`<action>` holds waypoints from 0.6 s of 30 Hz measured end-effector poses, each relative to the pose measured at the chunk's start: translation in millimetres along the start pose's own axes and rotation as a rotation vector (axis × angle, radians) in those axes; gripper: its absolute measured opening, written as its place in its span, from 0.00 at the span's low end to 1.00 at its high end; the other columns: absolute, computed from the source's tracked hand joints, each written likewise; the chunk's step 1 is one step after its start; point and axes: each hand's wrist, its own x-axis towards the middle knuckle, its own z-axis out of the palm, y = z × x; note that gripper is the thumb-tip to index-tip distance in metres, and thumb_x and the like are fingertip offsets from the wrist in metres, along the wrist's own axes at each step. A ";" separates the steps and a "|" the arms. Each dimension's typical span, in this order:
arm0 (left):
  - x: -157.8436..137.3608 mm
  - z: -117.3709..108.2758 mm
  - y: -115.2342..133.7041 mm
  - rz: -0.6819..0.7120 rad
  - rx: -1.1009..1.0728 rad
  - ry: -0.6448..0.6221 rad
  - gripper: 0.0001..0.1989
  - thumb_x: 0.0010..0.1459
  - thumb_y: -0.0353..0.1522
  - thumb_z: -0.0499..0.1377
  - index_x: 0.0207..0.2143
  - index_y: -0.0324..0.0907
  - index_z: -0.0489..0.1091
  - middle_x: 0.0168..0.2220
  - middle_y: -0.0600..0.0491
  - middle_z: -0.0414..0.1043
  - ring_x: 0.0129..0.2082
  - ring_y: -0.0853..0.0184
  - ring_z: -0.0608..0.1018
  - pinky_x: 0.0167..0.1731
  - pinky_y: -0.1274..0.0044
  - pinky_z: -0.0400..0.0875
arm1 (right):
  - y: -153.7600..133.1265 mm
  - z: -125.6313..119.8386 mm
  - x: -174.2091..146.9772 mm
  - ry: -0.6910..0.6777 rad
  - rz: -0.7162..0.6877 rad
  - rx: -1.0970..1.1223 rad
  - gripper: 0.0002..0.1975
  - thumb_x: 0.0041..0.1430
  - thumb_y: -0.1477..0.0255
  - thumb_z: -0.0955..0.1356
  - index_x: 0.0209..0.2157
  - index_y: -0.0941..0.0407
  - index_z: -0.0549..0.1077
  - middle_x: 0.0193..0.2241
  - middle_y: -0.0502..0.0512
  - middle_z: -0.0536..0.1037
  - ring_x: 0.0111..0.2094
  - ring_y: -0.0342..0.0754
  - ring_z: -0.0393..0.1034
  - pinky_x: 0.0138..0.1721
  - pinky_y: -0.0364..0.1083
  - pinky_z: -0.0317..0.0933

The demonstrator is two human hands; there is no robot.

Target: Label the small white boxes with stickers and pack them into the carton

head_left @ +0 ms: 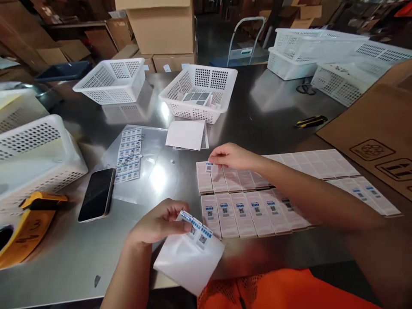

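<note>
My left hand (164, 221) grips a sheet of stickers (196, 257), mostly bare white backing with a few blue-topped QR stickers along its upper edge. Between the thumb and fingers of my right hand (227, 155) is a single QR sticker (209, 167), held over the leftmost box of the far row. Pale pink boxes (245, 181) stand side by side in two rows. Along the near row, several boxes carry a blue-and-white QR sticker (240, 209); two at its right end show one too. My right forearm covers part of both rows.
To the left lie a phone (96, 195), a sticker sheet (129, 150) on clear plastic, and a yellow tape dispenser (32, 227). A white basket (222, 92) holding papers stands behind folded paper (185, 135). A yellow utility knife (311, 122) lies near a carton (380, 128).
</note>
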 end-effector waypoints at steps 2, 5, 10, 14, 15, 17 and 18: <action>1.6 0.6 -1.0 -0.015 -0.005 -0.036 0.15 0.50 0.38 0.70 0.25 0.37 0.71 0.22 0.55 0.67 0.24 0.73 0.66 0.25 0.82 0.60 | 1.8 5.5 16.5 -0.105 0.051 -0.093 0.20 0.62 0.59 0.67 0.38 0.65 0.76 0.28 0.53 0.73 0.25 0.33 0.60 0.31 0.36 0.53; 1.9 2.6 -2.6 -0.043 -0.033 -0.090 0.14 0.52 0.38 0.69 0.26 0.38 0.71 0.22 0.55 0.67 0.23 0.73 0.65 0.25 0.81 0.59 | 1.4 14.6 24.2 -0.143 0.083 -0.186 0.19 0.64 0.61 0.66 0.36 0.65 0.76 0.26 0.51 0.72 0.24 0.32 0.59 0.30 0.36 0.51; -2.1 3.7 -2.0 -0.071 -0.046 -0.102 0.13 0.53 0.39 0.68 0.27 0.39 0.71 0.22 0.56 0.66 0.22 0.74 0.64 0.24 0.81 0.57 | 1.5 20.4 23.4 -0.089 0.089 -0.260 0.18 0.65 0.61 0.66 0.35 0.63 0.77 0.26 0.51 0.72 0.24 0.32 0.58 0.30 0.37 0.49; -2.2 3.9 -1.5 -0.078 -0.035 -0.093 0.14 0.53 0.39 0.68 0.26 0.39 0.71 0.22 0.55 0.66 0.22 0.73 0.65 0.23 0.81 0.58 | 1.7 22.8 24.1 -0.054 0.087 -0.297 0.18 0.65 0.61 0.66 0.33 0.63 0.77 0.26 0.51 0.72 0.24 0.32 0.56 0.31 0.38 0.48; -1.8 4.0 -1.7 -0.077 -0.029 -0.095 0.14 0.53 0.39 0.68 0.26 0.39 0.71 0.22 0.55 0.67 0.22 0.73 0.66 0.23 0.81 0.58 | 1.9 23.4 24.5 -0.045 0.083 -0.305 0.18 0.65 0.61 0.66 0.33 0.63 0.77 0.26 0.51 0.72 0.25 0.33 0.57 0.31 0.38 0.48; -1.3 4.3 -2.0 -0.072 -0.020 -0.101 0.14 0.54 0.39 0.68 0.27 0.38 0.72 0.23 0.54 0.67 0.23 0.73 0.66 0.23 0.81 0.58 | 2.4 24.6 25.4 -0.031 0.073 -0.319 0.18 0.65 0.61 0.66 0.34 0.62 0.77 0.28 0.52 0.73 0.26 0.33 0.58 0.32 0.39 0.48; -1.2 4.5 -2.1 -0.068 -0.016 -0.104 0.13 0.54 0.39 0.68 0.28 0.38 0.72 0.23 0.54 0.68 0.23 0.73 0.66 0.23 0.81 0.57 | 2.8 25.2 25.7 -0.023 0.066 -0.327 0.18 0.65 0.61 0.66 0.34 0.62 0.77 0.28 0.52 0.74 0.26 0.33 0.59 0.32 0.39 0.48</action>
